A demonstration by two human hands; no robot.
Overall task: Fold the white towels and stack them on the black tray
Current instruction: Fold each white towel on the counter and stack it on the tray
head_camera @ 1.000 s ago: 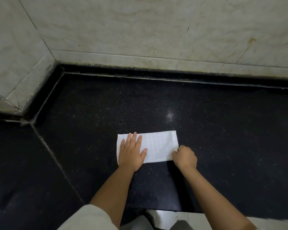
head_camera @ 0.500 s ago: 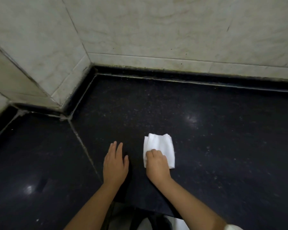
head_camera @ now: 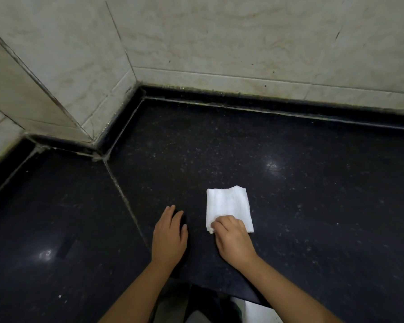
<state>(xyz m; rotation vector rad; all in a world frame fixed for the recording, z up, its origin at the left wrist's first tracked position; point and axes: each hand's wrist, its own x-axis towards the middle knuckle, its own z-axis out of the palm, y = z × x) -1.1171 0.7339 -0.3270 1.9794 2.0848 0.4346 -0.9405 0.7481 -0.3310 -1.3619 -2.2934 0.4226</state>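
A soft, light folded white towel [head_camera: 229,206] lies on a dark counter [head_camera: 313,206]; the right hand [head_camera: 233,241] pinches its near edge (likely the best hold), while the left hand [head_camera: 169,236] rests flat, holding nothing.

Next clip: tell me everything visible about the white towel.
The towel is a small white cloth with a soft ribbed weave, folded into a compact, roughly rectangular pad, its layered edges showing along the far end. It lies flat on the dark speckled counter, long side running away from the person. The right hand covers its near edge, fingers curled on the near left corner. The left hand rests flat on the counter beside it, apart from it. Nothing else touches it.
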